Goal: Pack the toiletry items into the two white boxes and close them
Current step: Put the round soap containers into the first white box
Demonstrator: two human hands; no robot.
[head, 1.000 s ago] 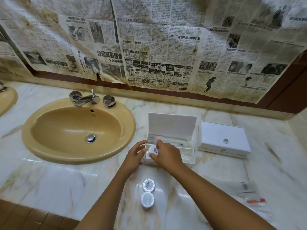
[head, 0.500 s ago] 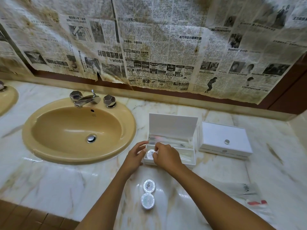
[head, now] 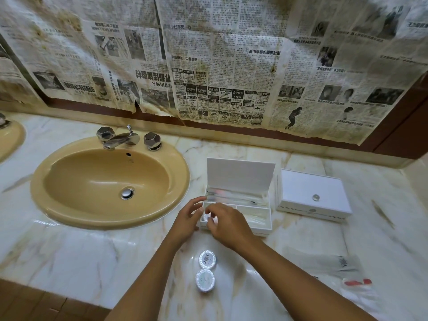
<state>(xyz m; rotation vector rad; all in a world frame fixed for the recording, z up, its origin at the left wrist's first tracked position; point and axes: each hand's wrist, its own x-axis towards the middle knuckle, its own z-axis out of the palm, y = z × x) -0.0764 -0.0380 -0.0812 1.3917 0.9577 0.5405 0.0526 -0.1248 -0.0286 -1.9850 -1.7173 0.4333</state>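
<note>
Hands at the open white box (head: 240, 181)
Right hand (head: 228, 224) pinches a round packet (head: 205, 216) in its left compartment; left hand (head: 186, 218) spread, fingertips on the box's left edge.

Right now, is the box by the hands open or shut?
Open. The box has its lid standing up at the back, and you can see inside.

The round wrapped soap (head: 205, 216) now sits lower in the open box's (head: 240, 218) 9 o'clock compartment — a second ago it was held above it. The right hand (head: 225, 224) now covers more of it — fingertips touching.
</note>
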